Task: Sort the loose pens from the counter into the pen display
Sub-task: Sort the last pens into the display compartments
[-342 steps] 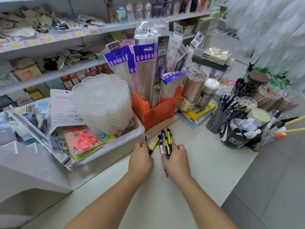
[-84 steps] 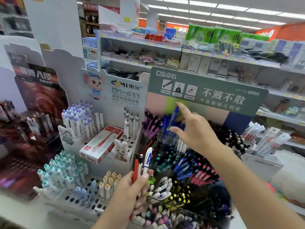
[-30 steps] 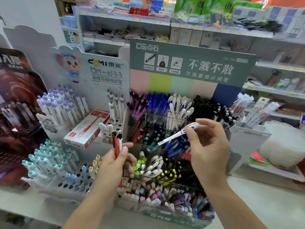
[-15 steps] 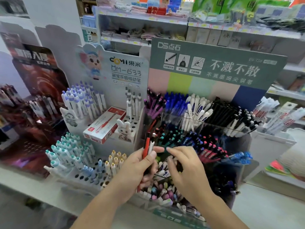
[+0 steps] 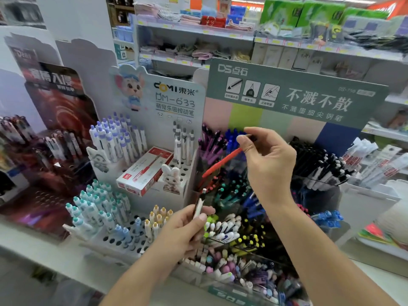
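— Head view: right hand [image 5: 268, 166] doing what?
— Pinching a red pen [image 5: 220, 162] between thumb and forefinger, other fingers spread loose. Holding it slanted, tip pointing down-left, over the upper compartments of the pen display [image 5: 295, 100], just in front of the purple pens [image 5: 210, 142] and blue pens [image 5: 231, 138].
— Touching any of them?
— Cannot tell; overlapping them, nothing more certain.
— Left hand [image 5: 183, 230]?
— Gripping a white pen [image 5: 198, 208] upright, fingers curled round its lower part, thumb pressing on the barrel. Possibly holding a second dark pen behind it, too blurred to say. Hovering low, in front of the yellow-capped pens [image 5: 159, 217] and the display's lower rows.
— Surroundings?
— Standing left of the display, a white rack [image 5: 176, 93] with a red box [image 5: 143, 171] lying on it. Sitting on the counter [image 5: 375, 281], all of it, with shelves [image 5: 220, 34] running behind.
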